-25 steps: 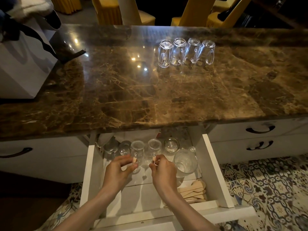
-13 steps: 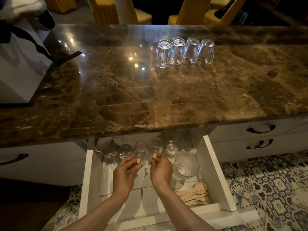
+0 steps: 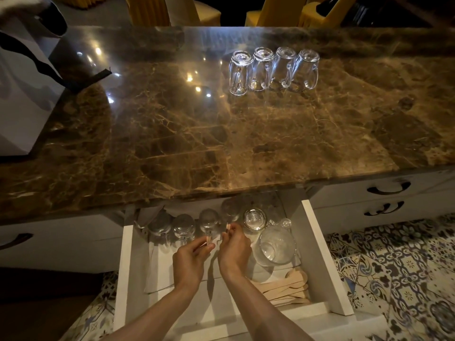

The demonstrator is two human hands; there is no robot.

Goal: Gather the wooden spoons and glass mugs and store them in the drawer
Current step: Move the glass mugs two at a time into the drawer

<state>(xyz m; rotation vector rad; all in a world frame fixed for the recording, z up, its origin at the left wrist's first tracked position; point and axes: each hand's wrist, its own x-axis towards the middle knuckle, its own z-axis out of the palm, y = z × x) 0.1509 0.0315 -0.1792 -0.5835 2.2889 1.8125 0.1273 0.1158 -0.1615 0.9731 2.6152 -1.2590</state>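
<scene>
- Four clear glass mugs (image 3: pixel 273 68) stand inverted in a row near the counter's (image 3: pixel 172 134) far edge.
- About five further mugs (image 3: pixel 183 226) line the drawer's (image 3: pixel 320 254) back; pale wooden spoons (image 3: pixel 288 286) are heaped in its front-right corner.
- Left hand (image 3: pixel 190 259) and right hand (image 3: pixel 234 249) each pinch a pale piece (image 3: pixel 209 240).

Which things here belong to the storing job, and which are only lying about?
Job: four glass mugs on the counter; more mugs in the open drawer; stacked wooden spoons; one spoon pinched by the left hand, another by the right hand.
Lying about: white bag; yellow chairs; closed drawers.
</scene>
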